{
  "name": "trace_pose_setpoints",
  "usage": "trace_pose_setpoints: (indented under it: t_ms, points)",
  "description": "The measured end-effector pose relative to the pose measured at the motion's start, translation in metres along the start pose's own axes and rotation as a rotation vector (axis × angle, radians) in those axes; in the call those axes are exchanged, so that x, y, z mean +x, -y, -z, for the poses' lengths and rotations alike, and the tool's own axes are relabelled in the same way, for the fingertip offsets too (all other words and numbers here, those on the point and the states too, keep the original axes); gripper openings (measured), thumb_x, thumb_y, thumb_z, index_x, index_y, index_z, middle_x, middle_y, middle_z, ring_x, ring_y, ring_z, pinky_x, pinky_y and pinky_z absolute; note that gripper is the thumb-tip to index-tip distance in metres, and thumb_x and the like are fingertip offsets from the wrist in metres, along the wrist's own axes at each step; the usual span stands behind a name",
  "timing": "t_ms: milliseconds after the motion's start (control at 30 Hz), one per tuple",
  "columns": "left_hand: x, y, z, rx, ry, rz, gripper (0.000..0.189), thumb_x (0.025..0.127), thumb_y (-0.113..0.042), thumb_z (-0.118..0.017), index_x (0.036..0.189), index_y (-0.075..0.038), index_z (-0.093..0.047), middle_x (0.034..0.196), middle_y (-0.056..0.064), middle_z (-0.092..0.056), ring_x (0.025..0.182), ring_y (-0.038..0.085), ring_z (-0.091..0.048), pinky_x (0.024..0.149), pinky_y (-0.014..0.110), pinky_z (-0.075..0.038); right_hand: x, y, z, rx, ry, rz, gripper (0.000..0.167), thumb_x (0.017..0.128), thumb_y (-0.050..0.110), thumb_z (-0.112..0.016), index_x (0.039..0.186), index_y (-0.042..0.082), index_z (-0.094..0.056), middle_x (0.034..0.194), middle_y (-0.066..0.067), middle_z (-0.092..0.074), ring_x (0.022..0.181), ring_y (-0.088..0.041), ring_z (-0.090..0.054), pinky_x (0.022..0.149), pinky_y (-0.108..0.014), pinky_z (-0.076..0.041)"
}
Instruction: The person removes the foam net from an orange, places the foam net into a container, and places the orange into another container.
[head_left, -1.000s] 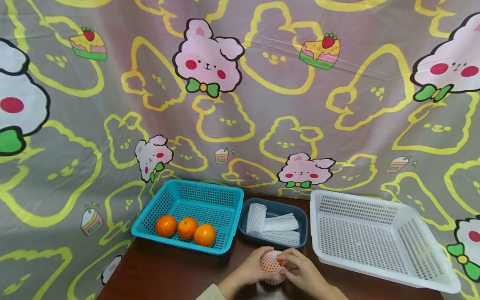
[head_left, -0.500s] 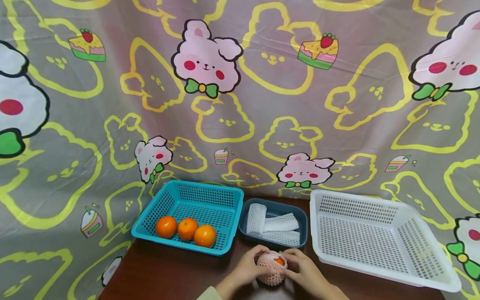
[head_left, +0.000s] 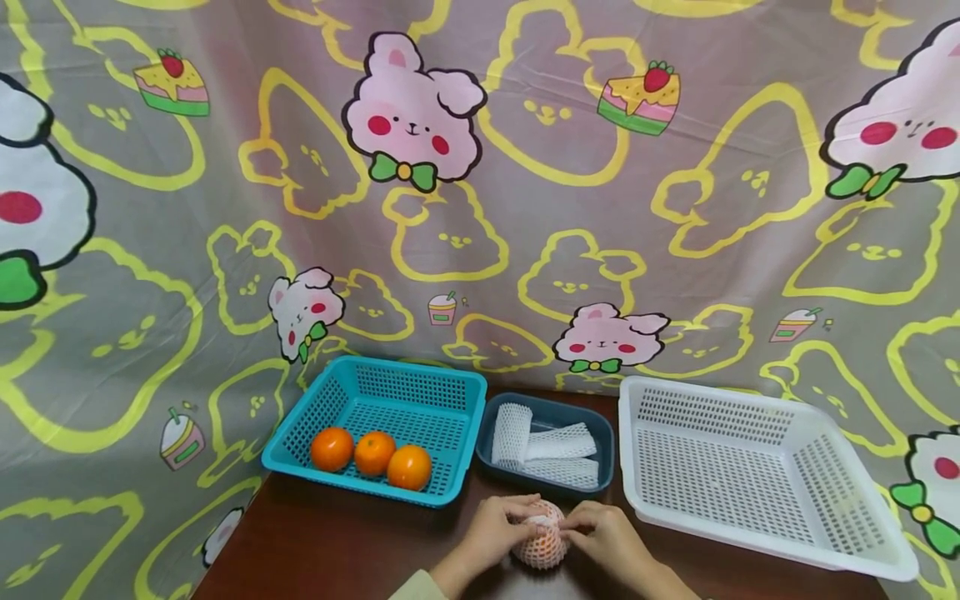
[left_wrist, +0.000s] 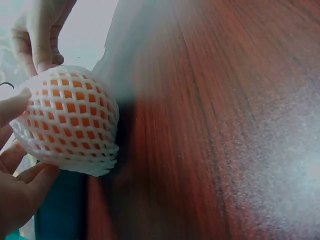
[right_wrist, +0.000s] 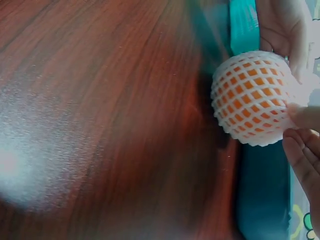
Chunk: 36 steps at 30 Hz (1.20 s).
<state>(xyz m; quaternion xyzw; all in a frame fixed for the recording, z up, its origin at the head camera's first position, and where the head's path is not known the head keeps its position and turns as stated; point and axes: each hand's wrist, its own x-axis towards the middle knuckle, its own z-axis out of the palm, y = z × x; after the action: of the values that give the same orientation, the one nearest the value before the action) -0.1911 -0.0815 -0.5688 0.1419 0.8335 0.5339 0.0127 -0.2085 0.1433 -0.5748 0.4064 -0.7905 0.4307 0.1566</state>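
Observation:
An orange in a white foam net sleeve (head_left: 542, 548) sits on the dark wooden table between both hands. My left hand (head_left: 491, 531) holds the sleeve from the left, its thumb and fingers at the gathered top edge. From the right, my right hand (head_left: 611, 537) pinches the sleeve's edge between thumb and fingertips. In the left wrist view, orange skin shows through the holes of the net (left_wrist: 75, 117). The right wrist view has the right thumb and fingers (right_wrist: 302, 117) at the sleeve's end, with the left hand (right_wrist: 282, 30) beyond.
A teal basket (head_left: 450, 496) with three bare oranges (head_left: 375, 453) stands at the left. Behind the hands, a dark blue tray (head_left: 609, 454) holds several folded foam nets (head_left: 562, 444). A large white basket (head_left: 633, 467) stands at the right, and a patterned cloth (head_left: 480, 208) hangs behind everything.
The foam net has been drawn over the bare orange patch that showed at the top. Both hands have shifted their fingers to the sleeve's upper edge.

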Motion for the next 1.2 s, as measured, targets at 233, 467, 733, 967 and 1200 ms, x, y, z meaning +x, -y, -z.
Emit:
trace_pose_setpoints:
  t_ms: [233,467,733,967,1200]
  points:
    - [-0.001,-0.004,-0.002,-0.018,-0.1,-0.026,0.011,0.08,-0.004,-0.083,0.09,-0.006,-0.083,0.097,-0.001,-0.078,0.097,0.012,-0.071,0.085,0.027,-0.056,0.005,0.007,-0.002,-0.05,-0.01,0.032,0.03,0.065,-0.013,-0.081,0.078,0.013,-0.071,0.077,0.009,-0.063,0.069,0.003,-0.055,0.057,-0.011,-0.045]
    - [-0.003,-0.003,-0.003,-0.195,-0.171,0.092,0.007,0.083,-0.006,-0.082,0.089,-0.004,-0.08,0.086,0.002,-0.076,0.083,0.009,-0.069,0.072,0.022,-0.056,0.008,0.009,0.0,-0.031,-0.039,-0.127,0.023,0.079,0.002,-0.086,0.099,0.009,-0.076,0.086,0.009,-0.061,0.07,-0.001,-0.055,0.057,-0.02,-0.05]
    - [-0.005,0.0,0.0,-0.265,-0.053,0.063,0.02,0.087,-0.007,-0.079,0.104,0.001,-0.077,0.113,0.014,-0.074,0.106,0.02,-0.068,0.087,0.03,-0.056,0.005,0.003,0.004,0.07,0.23,-0.364,0.053,0.088,0.031,-0.082,0.126,-0.004,-0.069,0.082,0.012,-0.052,0.069,0.001,-0.047,0.058,-0.022,-0.045]
    - [-0.004,0.003,0.005,-0.178,0.169,0.062,0.059,0.081,-0.014,-0.086,0.135,-0.003,-0.066,0.134,0.01,-0.065,0.119,0.015,-0.06,0.095,0.025,-0.048,0.002,0.0,0.002,0.12,0.196,-0.183,0.027,0.09,0.016,-0.079,0.112,0.001,-0.078,0.083,0.011,-0.066,0.071,0.005,-0.047,0.057,-0.021,-0.048]
    - [-0.006,0.006,0.003,-0.085,0.124,0.006,0.048,0.078,-0.019,-0.091,0.122,-0.007,-0.076,0.122,-0.001,-0.072,0.115,0.009,-0.062,0.099,0.024,-0.045,0.0,0.002,-0.001,0.137,0.19,-0.176,0.021,0.094,0.02,-0.076,0.109,0.006,-0.08,0.089,0.012,-0.068,0.076,0.003,-0.054,0.059,-0.021,-0.049]
